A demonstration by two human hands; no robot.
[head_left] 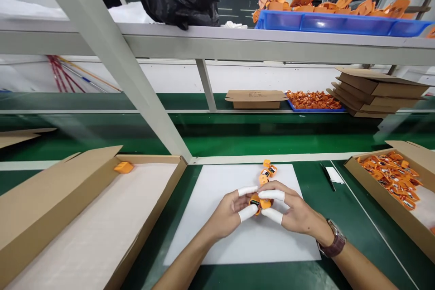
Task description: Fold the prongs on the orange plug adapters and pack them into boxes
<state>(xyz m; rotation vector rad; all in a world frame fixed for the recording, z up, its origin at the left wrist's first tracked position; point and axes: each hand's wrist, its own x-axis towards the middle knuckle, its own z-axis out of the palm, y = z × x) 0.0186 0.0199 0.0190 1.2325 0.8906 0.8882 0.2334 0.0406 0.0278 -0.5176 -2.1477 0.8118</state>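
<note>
Over the white sheet, my left hand grips a small orange plastic part with a dark inside between thumb and fingers. My right hand pinches an orange plastic piece right against it; whether the two are joined I cannot tell. White finger covers sit on the thumb and a finger of each hand. Just beyond my fingers, several similar orange parts lie on the sheet, partly hidden by the right hand.
At left stands an open cardboard box with one orange piece at its far corner. Another box at right holds many orange parts. A black pen lies between. A metal post slants down beyond the left box.
</note>
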